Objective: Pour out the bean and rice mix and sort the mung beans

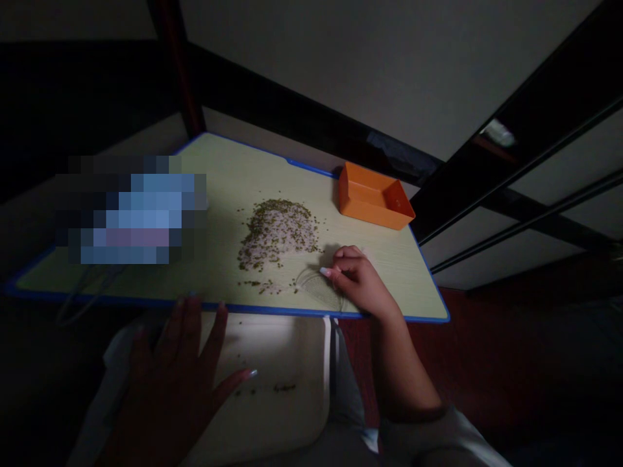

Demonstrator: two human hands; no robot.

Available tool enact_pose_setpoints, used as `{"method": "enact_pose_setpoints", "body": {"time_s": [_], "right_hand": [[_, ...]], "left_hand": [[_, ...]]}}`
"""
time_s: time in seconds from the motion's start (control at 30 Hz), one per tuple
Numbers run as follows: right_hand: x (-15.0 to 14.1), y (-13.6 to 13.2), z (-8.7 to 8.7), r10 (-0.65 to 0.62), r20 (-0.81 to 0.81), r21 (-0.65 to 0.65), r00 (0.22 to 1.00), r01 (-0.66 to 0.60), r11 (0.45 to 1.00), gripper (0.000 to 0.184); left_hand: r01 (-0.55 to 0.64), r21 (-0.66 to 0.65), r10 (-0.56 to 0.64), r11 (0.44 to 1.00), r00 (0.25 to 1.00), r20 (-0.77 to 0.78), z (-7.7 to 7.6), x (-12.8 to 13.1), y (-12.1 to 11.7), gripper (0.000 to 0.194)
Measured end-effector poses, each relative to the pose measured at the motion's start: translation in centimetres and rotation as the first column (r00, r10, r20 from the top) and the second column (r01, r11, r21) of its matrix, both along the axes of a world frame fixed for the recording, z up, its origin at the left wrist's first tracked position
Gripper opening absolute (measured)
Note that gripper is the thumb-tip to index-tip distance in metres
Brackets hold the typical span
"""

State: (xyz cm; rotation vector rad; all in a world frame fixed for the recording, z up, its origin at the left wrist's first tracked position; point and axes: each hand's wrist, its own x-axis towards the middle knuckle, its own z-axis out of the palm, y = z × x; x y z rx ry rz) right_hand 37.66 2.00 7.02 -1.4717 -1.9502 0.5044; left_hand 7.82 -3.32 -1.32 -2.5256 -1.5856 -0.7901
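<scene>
A pile of pale grains mixed with small dark green bean-like grains [280, 233] lies on the pale tabletop [224, 175], with a few strays in front of it. To the right of those strays, my right hand [357, 275] is closed, thumb and fingers together, on the side of a clear plastic piece with a curved rim [318, 288]; its exact kind is unclear. My left hand [170, 376] is spread, palm down, in shadow over the left part of a white tray [292, 428]. Its fingertips reach the table's blue front edge.
An orange open box [374, 194] stands at the table's back right. A pixelated blue thing [146, 214] covers the left side, with a thin cable [82, 305] below it. Dark grains [285, 388] lie in the tray. Cabinet panels [341, 65] close off the back.
</scene>
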Motion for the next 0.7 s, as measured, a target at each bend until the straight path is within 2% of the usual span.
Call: {"method": "enact_pose_setpoints", "body": {"time_s": [0.23, 0.7], "right_hand": [[0.4, -0.3, 0.0, 0.092, -0.042, -0.013, 0.995, -0.093, 0.996, 0.036], [0.4, 0.0, -1.1, -0.014, 0.032, -0.007, 0.999, 0.015, 1.0, 0.035]], "left_hand": [[-0.005, -0.024, 0.004, 1.0, 1.0, -0.023, 0.2, -0.1, -0.1, 0.094], [-0.002, -0.007, 0.002, 1.0, 1.0, -0.012, -0.1, -0.1, 0.0, 0.093]]}}
